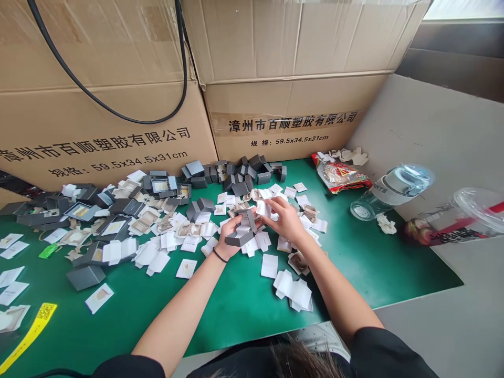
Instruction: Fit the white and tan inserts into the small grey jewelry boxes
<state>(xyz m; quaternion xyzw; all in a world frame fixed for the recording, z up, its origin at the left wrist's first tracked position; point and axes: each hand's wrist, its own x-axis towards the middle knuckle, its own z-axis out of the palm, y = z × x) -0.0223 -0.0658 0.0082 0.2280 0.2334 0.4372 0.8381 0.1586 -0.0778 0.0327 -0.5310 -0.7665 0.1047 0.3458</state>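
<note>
Hair (299,363) is filling the near edge, with a black sleeve (394,354) showing to its right. Farther in, the left hand (229,242) is holding an open dark box (239,238) over the middle of the desk (362,268), its fingers clamped on the box from the left and below. The right hand (289,223) is pinching a white piece (263,209) just beside the box, thumb and finger closed on it; whether piece and box are touching, I cannot tell.

Slipping is looking like the first risk: the hold is covering little of the piece, so a loose pinch could be dropping it among similar white slips (270,266), where it would be getting lost. Squeezing hard could be creasing it instead, if it is as thin as it seems. The box is sitting tilted, so a careless turn could be tipping it out of the left fingers. Several slips are lying near the right forearm (338,283), and a sweep of that arm could be pushing them off the near edge. Farther right, a bottle (388,191) and a cup (459,218) are standing, and a wide elbow could be knocking them over, with any liquid wetting the paper
</note>
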